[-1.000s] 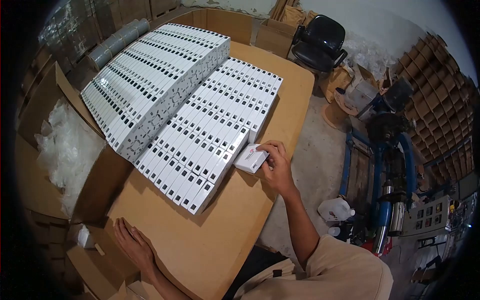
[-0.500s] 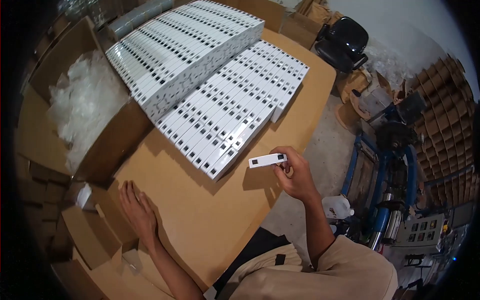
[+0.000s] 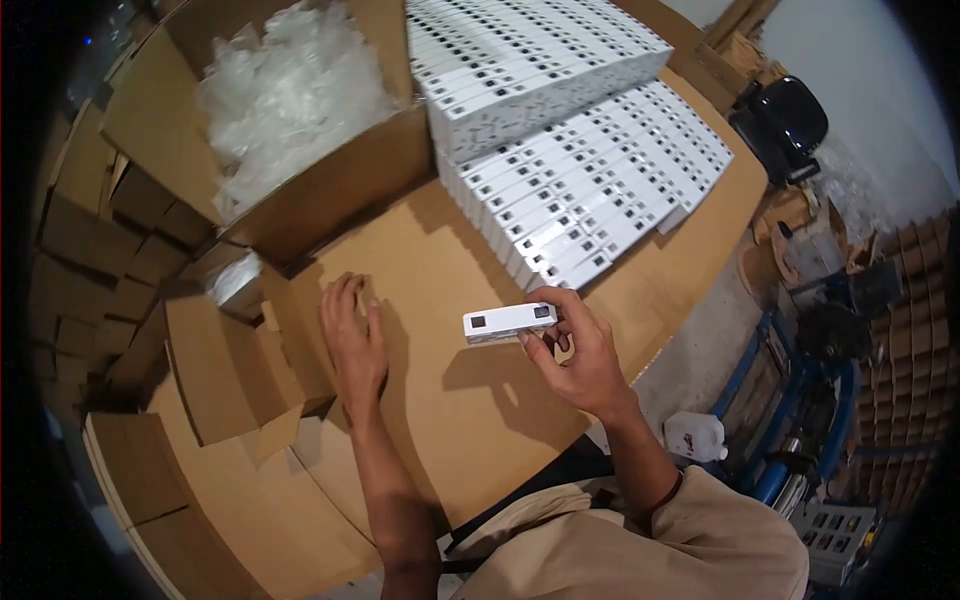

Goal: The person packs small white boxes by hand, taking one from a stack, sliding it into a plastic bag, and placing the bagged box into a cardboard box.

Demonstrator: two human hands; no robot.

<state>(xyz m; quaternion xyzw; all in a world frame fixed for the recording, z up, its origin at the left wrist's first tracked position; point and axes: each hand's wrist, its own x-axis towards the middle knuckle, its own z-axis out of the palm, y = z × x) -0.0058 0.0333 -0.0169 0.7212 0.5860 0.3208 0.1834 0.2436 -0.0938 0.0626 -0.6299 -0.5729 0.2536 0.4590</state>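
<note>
My right hand [image 3: 580, 352] grips a slim white box [image 3: 508, 320] by its right end, between thumb and fingers. The box is held above the tabletop, and two dark squares mark its upper narrow side. My left hand [image 3: 352, 335] rests on the brown tabletop [image 3: 430, 400] with its fingers stretched out, holding nothing. Beyond the held box, rows of similar white boxes [image 3: 600, 180] stand packed side by side, with a taller block [image 3: 540, 60] of them behind.
A large cardboard box [image 3: 330, 190] holds crumpled clear plastic bags [image 3: 300, 100]. An open smaller carton [image 3: 225, 370] lies left of my left hand. A black chair [image 3: 785, 120], a white jug [image 3: 694, 437] and blue-framed equipment [image 3: 850, 360] stand on the floor at right.
My view has turned left, so the stacks appear further right. The white box, still in my right hand, has shifted toward my left hand. My left hand stays on the table.
</note>
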